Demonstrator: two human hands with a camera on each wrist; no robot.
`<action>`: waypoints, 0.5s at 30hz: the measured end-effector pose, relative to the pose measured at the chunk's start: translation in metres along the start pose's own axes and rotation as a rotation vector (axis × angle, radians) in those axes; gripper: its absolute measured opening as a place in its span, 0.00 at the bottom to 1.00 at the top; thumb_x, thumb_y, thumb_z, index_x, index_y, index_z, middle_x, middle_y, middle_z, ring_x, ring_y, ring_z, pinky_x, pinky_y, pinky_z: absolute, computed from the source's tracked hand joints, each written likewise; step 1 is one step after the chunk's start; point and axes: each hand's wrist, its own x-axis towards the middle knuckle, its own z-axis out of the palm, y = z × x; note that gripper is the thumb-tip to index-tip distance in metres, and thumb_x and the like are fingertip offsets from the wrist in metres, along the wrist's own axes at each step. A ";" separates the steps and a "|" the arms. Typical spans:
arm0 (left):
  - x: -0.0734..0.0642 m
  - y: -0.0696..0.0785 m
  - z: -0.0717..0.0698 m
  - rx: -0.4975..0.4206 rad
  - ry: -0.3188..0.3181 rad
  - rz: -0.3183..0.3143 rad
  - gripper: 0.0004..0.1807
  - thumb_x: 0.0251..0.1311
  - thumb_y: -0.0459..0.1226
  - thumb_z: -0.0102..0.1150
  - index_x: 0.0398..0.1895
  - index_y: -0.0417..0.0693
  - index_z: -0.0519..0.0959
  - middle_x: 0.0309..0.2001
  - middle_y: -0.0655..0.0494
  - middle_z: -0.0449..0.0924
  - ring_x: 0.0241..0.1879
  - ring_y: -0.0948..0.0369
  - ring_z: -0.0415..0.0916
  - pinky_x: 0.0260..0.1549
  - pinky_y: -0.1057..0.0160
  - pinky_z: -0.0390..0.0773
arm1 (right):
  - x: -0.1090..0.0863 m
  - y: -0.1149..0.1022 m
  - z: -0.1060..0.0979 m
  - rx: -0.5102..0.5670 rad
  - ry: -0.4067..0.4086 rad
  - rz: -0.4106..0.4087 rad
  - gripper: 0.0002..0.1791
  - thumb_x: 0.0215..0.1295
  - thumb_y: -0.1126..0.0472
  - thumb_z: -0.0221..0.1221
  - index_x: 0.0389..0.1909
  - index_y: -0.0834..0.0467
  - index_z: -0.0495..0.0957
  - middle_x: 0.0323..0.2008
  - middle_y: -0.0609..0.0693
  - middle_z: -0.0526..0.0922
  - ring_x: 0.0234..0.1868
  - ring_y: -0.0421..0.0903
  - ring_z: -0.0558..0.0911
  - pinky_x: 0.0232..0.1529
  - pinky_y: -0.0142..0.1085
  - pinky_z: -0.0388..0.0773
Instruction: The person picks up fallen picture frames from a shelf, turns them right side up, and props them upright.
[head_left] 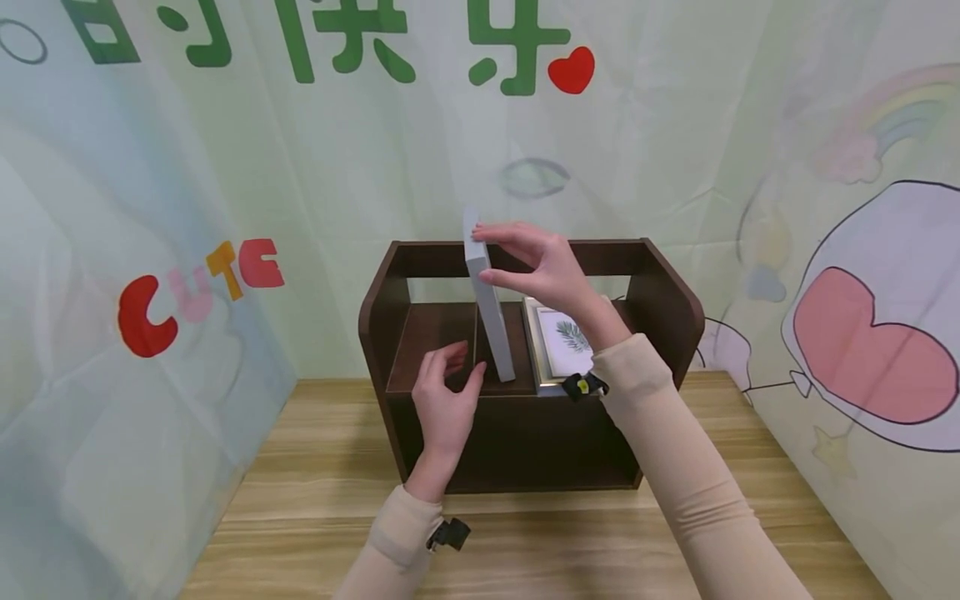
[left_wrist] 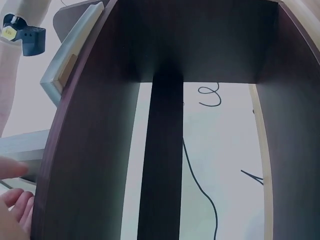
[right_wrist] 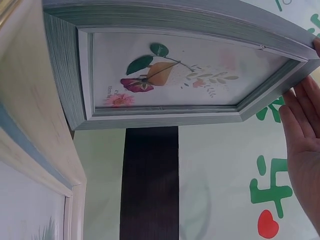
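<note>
A grey picture frame (head_left: 489,308) stands on edge, leaning slightly, on the top shelf of the dark brown bookshelf (head_left: 521,442). Its upper end is pinched between thumb and fingers of my right hand (head_left: 542,271). In the right wrist view, pressed flowers (right_wrist: 160,75) show behind its glass, and my right hand (right_wrist: 302,130) is at its far corner. By the frame's lower end is my left hand (head_left: 446,408), fingers loosely bent and nothing in its grasp. The left wrist view shows only part of my left hand (left_wrist: 17,205), beside the shelf board's edge.
Right of the grey frame, another picture frame with a green leaf print (head_left: 566,342) lies on the same shelf. The bookshelf stands on a wood-grain table (head_left: 300,500) against printed cloth walls (head_left: 337,167). Thin dark cables (left_wrist: 200,185) show through the bookshelf's open back.
</note>
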 end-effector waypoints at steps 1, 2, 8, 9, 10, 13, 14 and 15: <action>0.000 0.000 0.000 0.008 -0.007 -0.006 0.16 0.49 0.34 0.70 0.42 0.41 0.80 0.40 0.49 0.79 0.40 0.57 0.79 0.41 0.59 0.81 | 0.000 0.000 0.000 0.001 0.001 0.000 0.25 0.53 0.73 0.65 0.54 0.70 0.75 0.56 0.62 0.77 0.62 0.48 0.74 0.66 0.36 0.66; 0.000 0.000 0.000 0.011 -0.012 -0.012 0.15 0.49 0.33 0.70 0.42 0.42 0.81 0.40 0.50 0.79 0.40 0.57 0.79 0.41 0.60 0.81 | 0.000 0.000 0.000 0.000 0.002 -0.001 0.25 0.53 0.72 0.65 0.54 0.70 0.75 0.56 0.62 0.77 0.62 0.48 0.74 0.66 0.36 0.66; 0.000 -0.001 0.001 0.028 -0.026 -0.027 0.13 0.50 0.31 0.69 0.40 0.42 0.81 0.37 0.50 0.79 0.38 0.58 0.79 0.40 0.61 0.82 | -0.002 0.001 -0.002 0.004 0.011 -0.001 0.24 0.53 0.73 0.65 0.54 0.70 0.75 0.56 0.62 0.77 0.62 0.49 0.74 0.66 0.36 0.66; 0.000 -0.001 0.001 0.033 -0.027 -0.029 0.12 0.50 0.31 0.69 0.39 0.42 0.81 0.37 0.50 0.79 0.38 0.58 0.79 0.40 0.61 0.82 | -0.002 0.001 -0.002 0.004 0.011 0.000 0.24 0.53 0.73 0.65 0.54 0.70 0.75 0.56 0.62 0.77 0.62 0.48 0.74 0.66 0.36 0.66; 0.000 -0.001 0.001 0.036 -0.027 -0.026 0.12 0.50 0.31 0.69 0.39 0.42 0.81 0.37 0.50 0.79 0.38 0.58 0.79 0.39 0.61 0.82 | -0.002 0.001 -0.002 0.003 0.011 0.001 0.24 0.53 0.73 0.65 0.54 0.70 0.75 0.56 0.62 0.77 0.62 0.48 0.74 0.66 0.36 0.66; 0.000 -0.001 0.002 0.047 -0.026 -0.025 0.11 0.50 0.31 0.68 0.38 0.42 0.81 0.36 0.50 0.79 0.37 0.57 0.79 0.38 0.61 0.82 | -0.003 0.001 -0.003 0.002 0.012 0.002 0.24 0.53 0.73 0.65 0.54 0.70 0.75 0.57 0.62 0.77 0.62 0.48 0.74 0.66 0.36 0.66; 0.001 0.000 0.002 0.048 -0.025 -0.021 0.10 0.50 0.31 0.68 0.38 0.42 0.81 0.36 0.50 0.79 0.37 0.57 0.79 0.38 0.61 0.82 | -0.003 0.001 -0.003 0.004 0.013 0.002 0.24 0.53 0.73 0.65 0.54 0.70 0.75 0.57 0.62 0.76 0.62 0.49 0.74 0.66 0.36 0.66; 0.001 0.000 0.002 0.049 -0.024 -0.020 0.10 0.50 0.31 0.68 0.37 0.42 0.81 0.35 0.50 0.79 0.36 0.57 0.79 0.38 0.61 0.82 | -0.003 0.001 -0.003 0.006 0.014 0.003 0.24 0.54 0.73 0.65 0.54 0.70 0.74 0.57 0.62 0.76 0.62 0.49 0.73 0.66 0.36 0.66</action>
